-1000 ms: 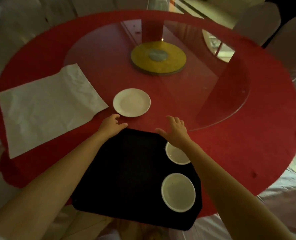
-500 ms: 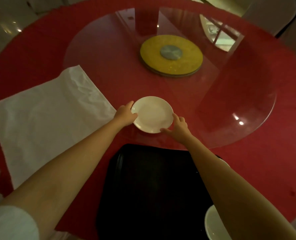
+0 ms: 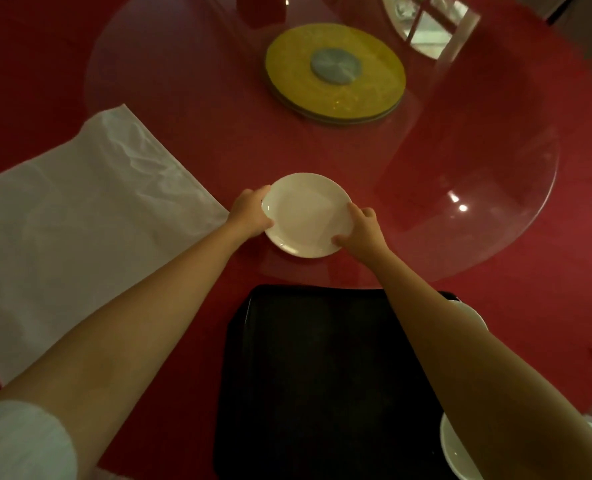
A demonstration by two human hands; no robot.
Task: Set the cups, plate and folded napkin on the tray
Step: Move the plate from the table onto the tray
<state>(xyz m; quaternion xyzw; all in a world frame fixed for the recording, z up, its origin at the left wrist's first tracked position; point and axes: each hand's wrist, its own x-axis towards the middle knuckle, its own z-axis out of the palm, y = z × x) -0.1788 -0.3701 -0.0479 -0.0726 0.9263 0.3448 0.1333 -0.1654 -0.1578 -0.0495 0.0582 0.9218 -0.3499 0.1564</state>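
A small white plate point(image 3: 305, 213) lies at the near edge of the glass turntable, just beyond the black tray point(image 3: 322, 375). My left hand point(image 3: 249, 213) grips its left rim and my right hand point(image 3: 362, 230) grips its right rim. On the tray's right side stand two white cups, one point(image 3: 474, 315) mostly hidden behind my right forearm, the other point(image 3: 455, 448) partly out of view at the bottom right. A large white napkin point(image 3: 80, 220) lies spread flat on the red cloth at the left.
The round table wears a red cloth point(image 3: 547, 306) under a glass turntable point(image 3: 495, 220). A yellow disc with a grey hub point(image 3: 334, 71) sits at the turntable's centre. The tray's middle and left are bare.
Both hands went from the tray's far edge forward to the plate and closed on its two sides. The view tilted forward and closer to the table.
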